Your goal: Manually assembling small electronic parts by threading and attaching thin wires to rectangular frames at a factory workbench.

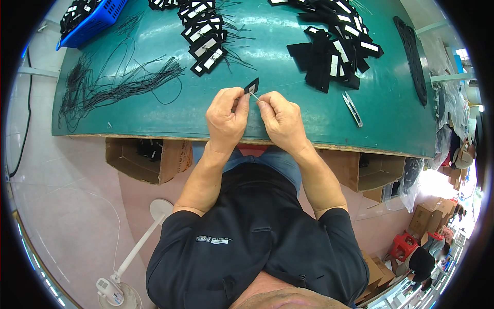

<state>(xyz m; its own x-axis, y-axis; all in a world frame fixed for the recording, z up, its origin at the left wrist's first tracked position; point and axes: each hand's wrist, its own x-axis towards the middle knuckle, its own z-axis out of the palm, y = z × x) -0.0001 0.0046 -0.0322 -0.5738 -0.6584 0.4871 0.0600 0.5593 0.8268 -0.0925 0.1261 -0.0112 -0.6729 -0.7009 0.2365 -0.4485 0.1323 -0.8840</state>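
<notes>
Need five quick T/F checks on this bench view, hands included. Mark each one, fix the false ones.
1. The left hand holds a small black piece. True.
2. The right hand holds the snips. False: the snips lie on the table, to the right of that hand, whose fingertips pinch a thin pale strand at the black piece.
3. The blue basket has black pieces in it. True.
4. The table's top is white. False: it is green.
5. Loose dark cords are spread over the left part of the table. True.
</notes>
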